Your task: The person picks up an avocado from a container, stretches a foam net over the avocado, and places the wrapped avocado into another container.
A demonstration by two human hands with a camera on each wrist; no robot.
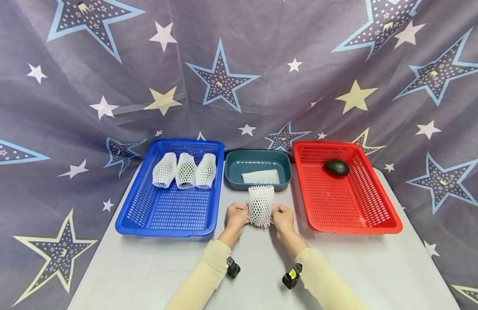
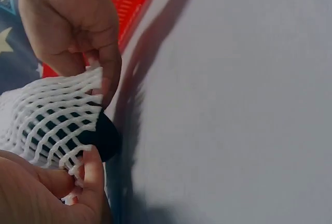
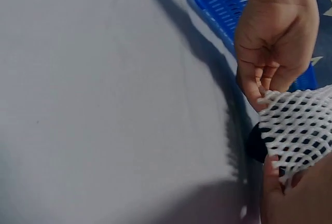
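Between my two hands stands a white foam net sleeve (image 1: 261, 206), its near rim stretched wide. My left hand (image 1: 237, 217) pinches the rim on one side, and my right hand (image 1: 283, 218) pinches it on the other. Inside the mesh sits a dark avocado (image 2: 108, 140), its rounded end poking out past the rim in both wrist views. The rest of it shows only through the net holes. In the left wrist view, thumb and fingertips (image 2: 92, 169) of the left hand grip the net strands.
At left, a blue basket (image 1: 167, 232) holds 3 net-wrapped fruits (image 1: 185, 171) in a row. Behind my hands, a dark green tray (image 1: 258, 155) contains a flat foam net (image 1: 261, 177). A red basket (image 1: 320, 202) at right holds a bare avocado (image 1: 336, 168). A star-patterned curtain (image 1: 239, 51) hangs behind.
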